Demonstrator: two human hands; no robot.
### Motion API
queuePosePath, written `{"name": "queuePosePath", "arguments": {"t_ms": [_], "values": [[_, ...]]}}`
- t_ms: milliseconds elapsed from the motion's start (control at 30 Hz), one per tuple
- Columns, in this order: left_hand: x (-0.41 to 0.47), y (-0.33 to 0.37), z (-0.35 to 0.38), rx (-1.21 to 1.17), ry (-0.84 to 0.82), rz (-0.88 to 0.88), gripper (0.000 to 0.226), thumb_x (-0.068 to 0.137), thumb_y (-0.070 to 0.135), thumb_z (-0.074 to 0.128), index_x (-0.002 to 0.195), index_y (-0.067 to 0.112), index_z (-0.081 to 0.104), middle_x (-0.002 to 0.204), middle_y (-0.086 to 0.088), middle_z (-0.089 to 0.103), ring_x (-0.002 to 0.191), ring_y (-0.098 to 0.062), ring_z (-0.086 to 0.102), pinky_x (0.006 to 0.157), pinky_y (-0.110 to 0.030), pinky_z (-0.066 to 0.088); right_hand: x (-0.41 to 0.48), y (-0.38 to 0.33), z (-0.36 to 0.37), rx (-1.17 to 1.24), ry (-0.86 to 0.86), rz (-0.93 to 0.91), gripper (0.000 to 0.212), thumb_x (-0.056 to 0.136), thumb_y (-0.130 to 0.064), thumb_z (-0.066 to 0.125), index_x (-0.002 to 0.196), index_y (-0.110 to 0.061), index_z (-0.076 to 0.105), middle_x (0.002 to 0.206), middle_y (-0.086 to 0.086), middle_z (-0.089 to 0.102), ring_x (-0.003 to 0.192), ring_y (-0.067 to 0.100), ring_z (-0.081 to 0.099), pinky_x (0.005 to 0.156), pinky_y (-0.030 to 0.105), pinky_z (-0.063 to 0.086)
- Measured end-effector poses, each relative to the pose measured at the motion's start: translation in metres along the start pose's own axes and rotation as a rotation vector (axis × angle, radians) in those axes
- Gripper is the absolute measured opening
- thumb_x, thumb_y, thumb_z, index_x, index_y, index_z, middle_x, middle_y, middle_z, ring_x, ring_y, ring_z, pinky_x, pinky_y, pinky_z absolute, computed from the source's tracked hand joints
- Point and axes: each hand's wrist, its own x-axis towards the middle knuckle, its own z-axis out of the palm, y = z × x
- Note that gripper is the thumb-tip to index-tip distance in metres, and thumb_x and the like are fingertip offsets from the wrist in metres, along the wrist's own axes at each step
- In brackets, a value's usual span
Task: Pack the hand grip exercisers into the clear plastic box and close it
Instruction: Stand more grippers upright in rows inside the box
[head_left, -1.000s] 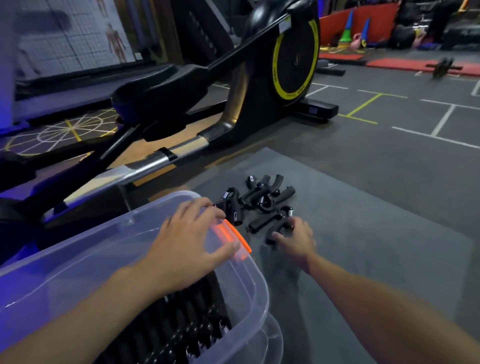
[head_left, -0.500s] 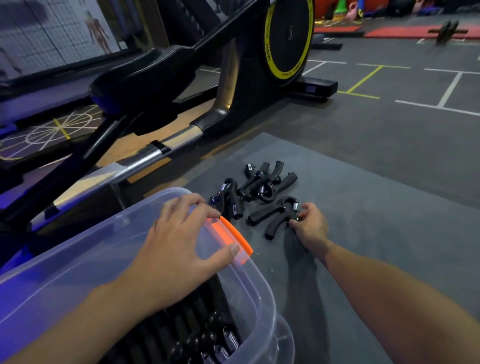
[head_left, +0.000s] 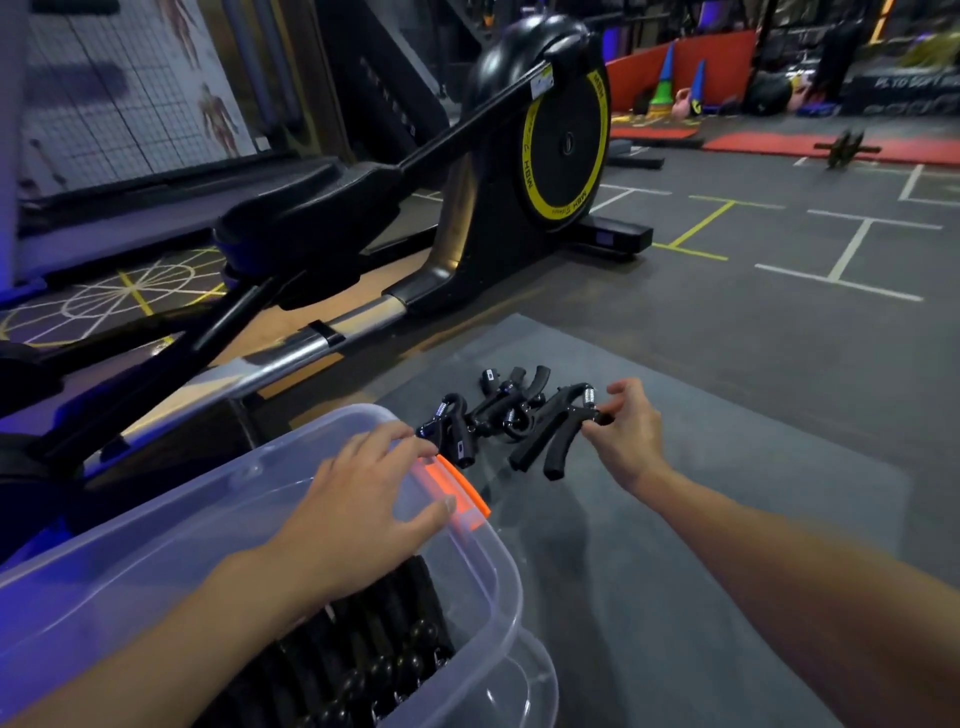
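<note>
A clear plastic box (head_left: 498, 587) with an orange latch (head_left: 465, 486) sits at the lower left, its lid (head_left: 156, 525) tilted over it and several black hand grip exercisers (head_left: 374, 654) inside. My left hand (head_left: 363, 499) lies flat on the lid near the latch, fingers spread. Beyond the box, on a grey mat (head_left: 727, 519), lies a small pile of black exercisers (head_left: 493, 410). My right hand (head_left: 626, 431) pinches one exerciser (head_left: 558, 428) by its spring end, handles pointing toward me and raised slightly off the mat.
A black elliptical trainer with a yellow-ringed flywheel (head_left: 566, 140) and a steel rail (head_left: 291, 353) runs along the left, close behind the box. Painted floor lines (head_left: 852, 249) cross open gym floor to the right. Cones, kettlebells and red mats sit far back.
My right hand has taken hold of the nearest exerciser and lifted its spring end off the mat. My left hand has stayed on the lid.
</note>
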Motion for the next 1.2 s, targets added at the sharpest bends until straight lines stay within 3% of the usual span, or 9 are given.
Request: {"name": "queuePosePath", "arguments": {"t_ms": [167, 267, 400, 500, 567, 733, 900, 967, 1200], "values": [[-0.014, 0.012, -0.031, -0.053, 0.055, -0.014, 0.058, 0.079, 0.068, 0.030, 0.122, 0.037, 0.051, 0.126, 0.020, 0.050, 0.125, -0.006, 0.042, 0.105, -0.037, 0.037, 0.000, -0.072, -0.027, 0.074, 0.034, -0.091, 0.042, 0.069, -0.002, 0.074, 0.099, -0.020, 0.050, 0.074, -0.007, 0.055, 0.071, 0.020, 0.057, 0.065, 0.032, 0.048], [-0.030, 0.023, -0.054, -0.127, 0.099, -0.035, 0.041, 0.090, 0.053, 0.041, 0.121, 0.031, 0.055, 0.123, 0.016, 0.055, 0.119, -0.006, 0.048, 0.103, -0.037, 0.041, -0.008, -0.119, -0.041, 0.139, -0.004, -0.148, 0.042, 0.071, -0.001, 0.075, 0.099, -0.019, 0.050, 0.074, -0.009, 0.053, 0.064, 0.012, 0.053, 0.055, 0.020, 0.044], [-0.061, 0.030, -0.077, -0.175, 0.155, -0.077, 0.027, 0.095, 0.035, 0.052, 0.120, 0.028, 0.059, 0.118, 0.010, 0.058, 0.111, -0.007, 0.053, 0.098, -0.035, 0.045, -0.041, -0.184, -0.055, 0.131, -0.125, -0.290, 0.037, 0.074, -0.005, 0.074, 0.101, -0.018, 0.052, 0.079, -0.013, 0.054, 0.071, 0.001, 0.051, 0.061, 0.017, 0.040], [-0.085, 0.026, -0.092, -0.208, 0.217, -0.147, 0.027, 0.097, 0.031, 0.053, 0.122, 0.025, 0.057, 0.116, 0.008, 0.058, 0.109, -0.008, 0.053, 0.092, -0.028, 0.044, -0.073, -0.215, -0.051, 0.155, -0.274, -0.380, 0.033, 0.073, -0.005, 0.075, 0.100, -0.017, 0.058, 0.086, -0.008, 0.061, 0.078, 0.008, 0.059, 0.072, 0.024, 0.049], [-0.104, 0.020, -0.099, -0.255, 0.251, -0.174, 0.026, 0.097, 0.031, 0.054, 0.122, 0.026, 0.056, 0.114, 0.010, 0.057, 0.108, -0.007, 0.054, 0.092, -0.030, 0.046, -0.096, -0.228, -0.045, 0.218, -0.390, -0.387, 0.034, 0.073, -0.001, 0.074, 0.100, -0.016, 0.059, 0.091, -0.001, 0.065, 0.077, 0.015, 0.065, 0.070, 0.029, 0.053], [-0.139, -0.002, -0.114, -0.332, 0.361, -0.246, 0.029, 0.093, 0.029, 0.062, 0.122, 0.029, 0.056, 0.110, 0.014, 0.058, 0.099, -0.004, 0.059, 0.091, -0.037, 0.052, -0.151, -0.253, -0.025, 0.383, -0.594, -0.353, 0.038, 0.076, 0.010, 0.071, 0.105, -0.010, 0.056, 0.091, 0.005, 0.064, 0.069, 0.011, 0.065, 0.061, 0.019, 0.051], [-0.159, -0.018, -0.126, -0.449, 0.435, -0.283, 0.046, 0.092, 0.024, 0.065, 0.135, 0.028, 0.050, 0.121, 0.012, 0.056, 0.087, -0.003, 0.068, 0.087, -0.032, 0.055, -0.188, -0.264, -0.004, 0.467, -0.765, -0.355, 0.045, 0.077, 0.016, 0.068, 0.101, -0.019, 0.055, 0.094, 0.006, 0.063, 0.080, 0.019, 0.067, 0.080, 0.033, 0.058], [-0.165, -0.024, -0.127, -0.462, 0.428, -0.292, 0.052, 0.091, 0.024, 0.067, 0.139, 0.028, 0.048, 0.124, 0.012, 0.056, 0.084, -0.004, 0.070, 0.086, -0.029, 0.054, -0.200, -0.267, 0.003, 0.453, -0.822, -0.377, 0.045, 0.079, 0.017, 0.066, 0.105, -0.018, 0.053, 0.098, 0.007, 0.064, 0.082, 0.021, 0.067, 0.080, 0.033, 0.058], [-0.175, -0.046, -0.128, -0.451, 0.436, -0.366, 0.030, 0.088, 0.019, 0.071, 0.118, 0.021, 0.066, 0.098, 0.001, 0.070, 0.081, -0.014, 0.069, 0.079, -0.028, 0.054, -0.226, -0.277, 0.018, 0.450, -0.896, -0.357, 0.047, 0.080, 0.017, 0.066, 0.118, -0.007, 0.051, 0.105, 0.012, 0.065, 0.089, 0.033, 0.069, 0.076, 0.032, 0.060]]}}
